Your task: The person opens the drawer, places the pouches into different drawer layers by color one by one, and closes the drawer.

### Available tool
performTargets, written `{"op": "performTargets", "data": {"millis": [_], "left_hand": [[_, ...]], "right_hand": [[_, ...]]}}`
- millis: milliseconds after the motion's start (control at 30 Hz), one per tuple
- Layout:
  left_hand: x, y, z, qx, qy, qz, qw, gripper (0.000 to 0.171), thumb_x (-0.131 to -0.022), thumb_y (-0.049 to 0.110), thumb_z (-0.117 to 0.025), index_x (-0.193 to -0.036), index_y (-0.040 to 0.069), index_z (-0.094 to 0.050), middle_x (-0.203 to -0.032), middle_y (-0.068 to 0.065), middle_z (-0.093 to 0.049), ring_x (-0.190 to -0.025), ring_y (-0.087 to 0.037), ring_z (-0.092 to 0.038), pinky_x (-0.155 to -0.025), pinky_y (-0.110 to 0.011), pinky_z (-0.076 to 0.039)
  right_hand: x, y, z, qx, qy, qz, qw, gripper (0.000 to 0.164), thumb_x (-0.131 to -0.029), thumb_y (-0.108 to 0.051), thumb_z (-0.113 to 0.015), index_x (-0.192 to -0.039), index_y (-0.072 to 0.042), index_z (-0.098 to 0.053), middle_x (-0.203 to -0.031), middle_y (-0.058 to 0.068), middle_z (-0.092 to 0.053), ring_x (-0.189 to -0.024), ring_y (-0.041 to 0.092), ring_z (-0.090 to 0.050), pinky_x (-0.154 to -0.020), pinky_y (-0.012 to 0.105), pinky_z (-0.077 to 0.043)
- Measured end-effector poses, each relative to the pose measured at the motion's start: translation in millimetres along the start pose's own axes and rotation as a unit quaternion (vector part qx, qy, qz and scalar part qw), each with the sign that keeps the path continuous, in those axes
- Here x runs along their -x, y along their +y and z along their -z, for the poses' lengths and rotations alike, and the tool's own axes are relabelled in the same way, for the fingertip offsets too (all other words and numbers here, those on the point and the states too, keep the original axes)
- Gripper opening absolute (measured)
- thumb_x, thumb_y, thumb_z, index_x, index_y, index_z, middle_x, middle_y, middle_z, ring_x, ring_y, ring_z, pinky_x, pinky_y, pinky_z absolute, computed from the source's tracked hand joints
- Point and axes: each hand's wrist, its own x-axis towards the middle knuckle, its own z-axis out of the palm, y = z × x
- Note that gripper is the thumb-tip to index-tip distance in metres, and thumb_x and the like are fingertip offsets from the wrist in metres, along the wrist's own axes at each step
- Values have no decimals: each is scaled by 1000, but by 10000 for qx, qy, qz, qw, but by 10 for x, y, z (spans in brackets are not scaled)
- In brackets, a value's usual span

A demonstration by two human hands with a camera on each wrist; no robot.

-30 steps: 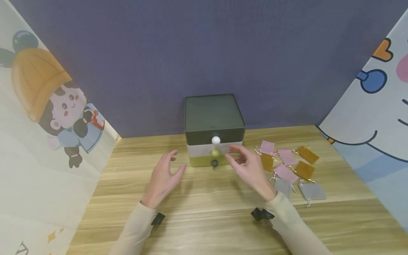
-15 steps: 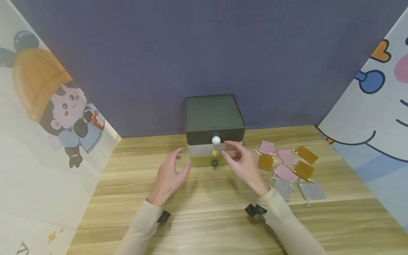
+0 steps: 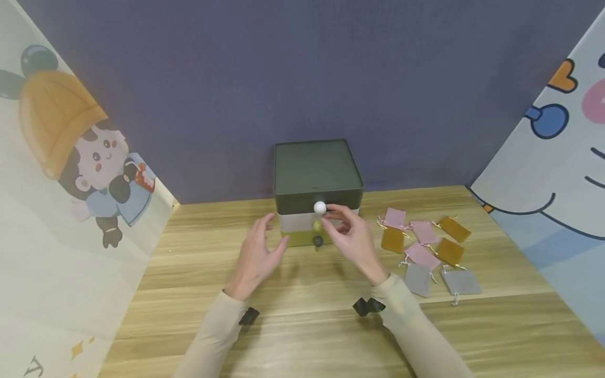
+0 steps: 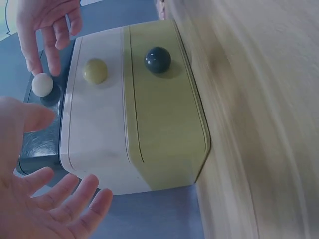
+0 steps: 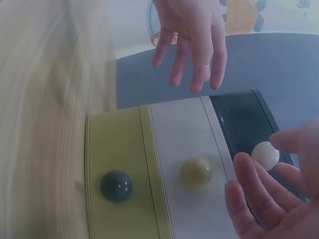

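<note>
A small three-drawer box [image 3: 315,167] stands against the back wall, its drawers stacked dark green, white and yellow-green. The dark top drawer carries a white round knob [image 3: 320,208]; below it are a yellow knob [image 4: 95,71] and a dark knob [image 4: 157,59]. My right hand [image 3: 352,239] is in front of the box, index fingertip right at the white knob and thumb just below, fingers relaxed rather than curled round it. My left hand [image 3: 255,257] hovers at the box's front left, fingers spread, holding nothing. All drawers are closed.
On the wooden table [image 3: 302,336] to the right lie several drawstring pouches: pink [image 3: 423,255], brown [image 3: 392,240] and grey [image 3: 418,279]. A dark blue panel [image 3: 302,68] rises behind the box. Cartoon-printed panels [image 3: 56,262] flank both sides.
My right hand has moved left and slightly up, toward the white knob. My left hand has shifted right and up, nearer the box. The box and pouches stay in place.
</note>
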Motion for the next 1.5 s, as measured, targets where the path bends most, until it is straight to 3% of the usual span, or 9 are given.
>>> {"op": "performTargets", "data": {"millis": [200,467,633,700,1000,1500], "left_hand": [[-50,27,-42,221,107,50,9997,71,-98,27,-76,-157,6,-44,-149,-17,-58,-132,-38,-61,-105,-53,-58],[-108,47,-73,501,191,45,9986,73,-96,22,-77,-157,2,-42,-152,-19,-56,-131,-37,-61,-104,-51,-59],[-127,71,-85,943,257,77,9952,70,-96,16,-76,-156,0,-41,-152,-22,-54,-130,-42,-63,-103,-52,-60],[-131,79,-86,1065,258,120,9939,70,-96,14,-76,-156,0,-42,-153,-22,-54,-130,-43,-62,-102,-53,-60],[-172,110,-72,1904,236,634,9794,61,-99,15,-74,-154,4,-49,-152,-18,-56,-134,-41,-62,-105,-53,-59],[-200,94,-25,2506,229,876,9639,55,-103,19,-69,-153,4,-50,-155,-19,-55,-135,-39,-61,-112,-58,-53]], "right_hand": [[-43,-8,-70,-268,110,-57,9996,36,-98,-14,-78,-133,-10,-70,-113,15,-80,-68,14,-72,-55,22,-51],[-94,-34,-160,-252,313,-56,9992,35,-97,-17,-80,-129,-9,-70,-109,17,-81,-78,45,-75,-61,20,-56],[-106,-4,-176,-278,436,45,9987,33,-96,-13,-81,-127,-6,-71,-108,18,-80,-75,48,-74,-58,19,-54],[-110,15,-174,-312,483,119,9983,33,-95,-12,-81,-126,-6,-71,-107,18,-81,-73,46,-74,-57,18,-55],[-109,42,-163,-419,560,236,9973,32,-95,-10,-81,-125,-4,-71,-104,19,-80,-63,9,-70,-54,18,-53],[-71,57,-144,-460,442,268,9976,32,-94,-9,-82,-125,-6,-72,-104,18,-80,-61,6,-67,-51,18,-47]]}}
